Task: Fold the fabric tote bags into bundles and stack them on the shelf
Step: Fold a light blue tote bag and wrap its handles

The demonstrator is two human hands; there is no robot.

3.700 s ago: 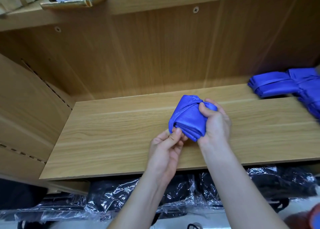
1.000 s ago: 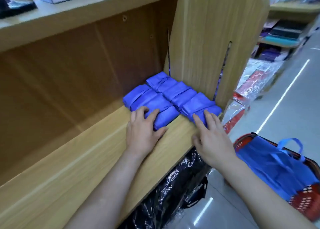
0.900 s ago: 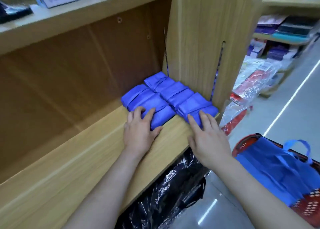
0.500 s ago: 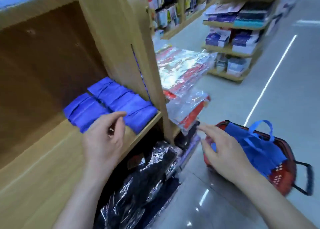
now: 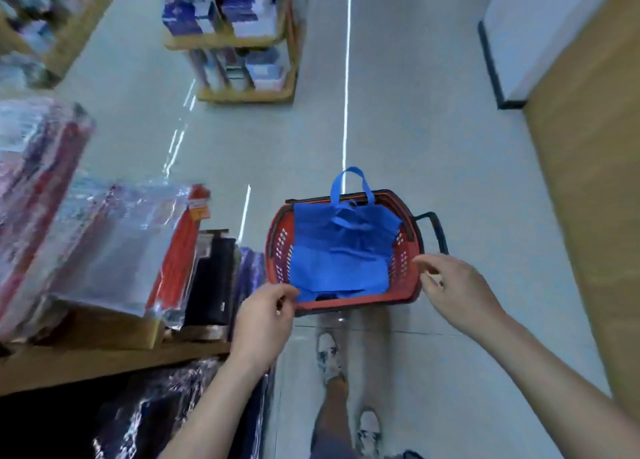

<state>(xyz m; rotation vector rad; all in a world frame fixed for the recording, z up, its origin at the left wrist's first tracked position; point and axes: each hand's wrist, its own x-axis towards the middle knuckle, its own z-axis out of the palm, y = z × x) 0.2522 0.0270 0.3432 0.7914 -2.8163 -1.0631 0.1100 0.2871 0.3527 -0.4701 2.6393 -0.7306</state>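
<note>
Head camera, my only feed, looks steeply down at both hands over a red basket (image 5: 349, 304) standing on the floor (image 5: 415, 129).

The tote bags (image 5: 339, 261) lie flat and unfolded in the basket, blue, between the two hands and just beyond them. One loop (image 5: 348, 181) stands up past the basket's far rim.

My left hand (image 5: 266, 316) sits at the basket's near left corner with its fingers curled. Its fingertips meet the near corner of the top bag. The frame is smeared there, so I cannot tell whether they pinch the cloth or only touch it.

My right hand (image 5: 457, 285) hovers at the basket's right rim, fingers loose and spread, nothing in it. Just beyond its fingertips the basket's black handle (image 5: 438, 230) sticks out to the side.

Left of the left hand runs a wooden shelf (image 5: 104, 365) loaded with packets (image 5: 114, 243) in clear plastic, all blurred. Dark goods in glossy wrap lie under the shelf, below my left forearm.

Between my forearms, nearer than the basket, I see my shoes (image 5: 329, 354) on the floor.
</note>
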